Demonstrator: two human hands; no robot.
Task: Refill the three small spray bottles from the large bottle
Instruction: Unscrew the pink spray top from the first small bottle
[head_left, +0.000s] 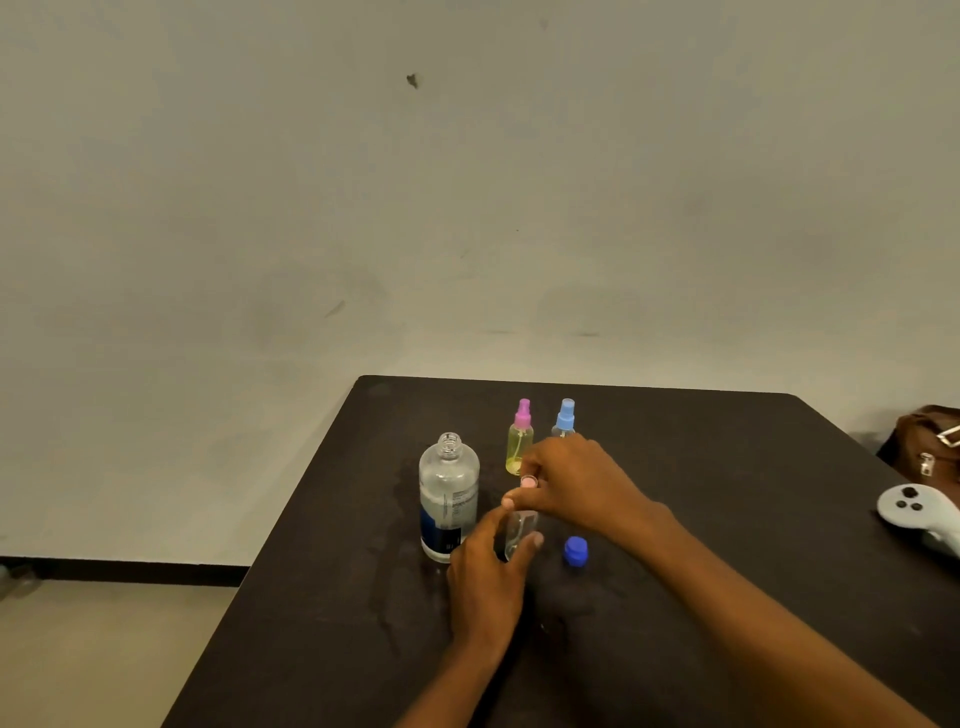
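On the desk (727, 457), the left grip (488, 577) holds a clear spray bottle (521, 530) upright just right of the open large bottle (448, 499), while the right grip (571, 483) pinches its pink sprayer (529, 481), a blue cap (575, 552) lying nearby

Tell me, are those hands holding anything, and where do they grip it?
Both hold one small clear spray bottle: the left hand grips its body, and the right hand pinches its pink top.

bag (923, 441) cropped right, blue-capped bottle (565, 417) mostly hidden
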